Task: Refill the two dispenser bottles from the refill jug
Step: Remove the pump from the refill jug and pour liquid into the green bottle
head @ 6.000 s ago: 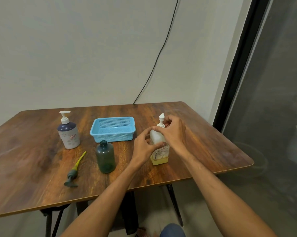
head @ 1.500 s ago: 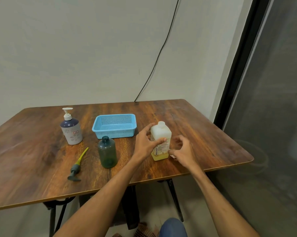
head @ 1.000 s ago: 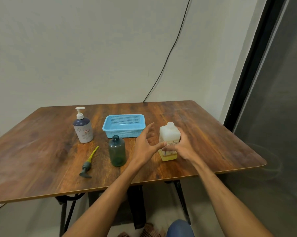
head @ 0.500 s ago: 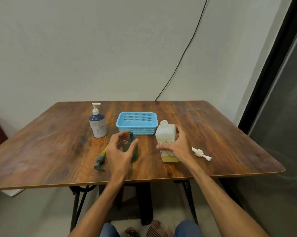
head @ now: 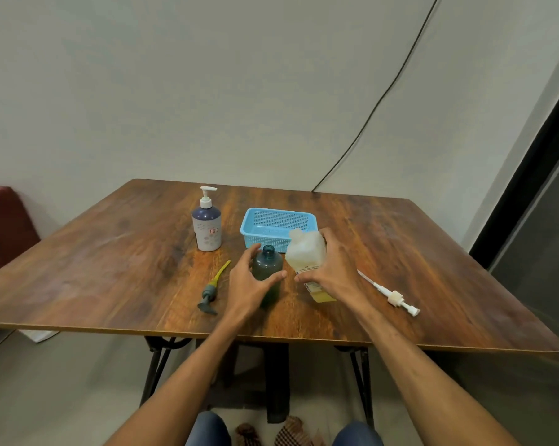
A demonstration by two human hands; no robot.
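**Refill jug tilted in front of the basket**

The refill jug (head: 307,259), translucent white with yellow liquid at its base, is gripped by the right hand (head: 334,273) just in front of the right corner of the blue basket (head: 276,226). It is tilted, neck uncapped. Whether its base touches the surface (head: 110,268) cannot be told.

The green bottle (head: 267,268), uncapped and upright, stands just in front of the basket and is clasped by the left hand (head: 247,286), thumb and fingers curled round it.

A pump-topped dispenser bottle (head: 206,225) stands just left of the basket. A green pump (head: 212,288) lies in front of the basket to its left, and a white pump (head: 395,297) lies in front to its right.
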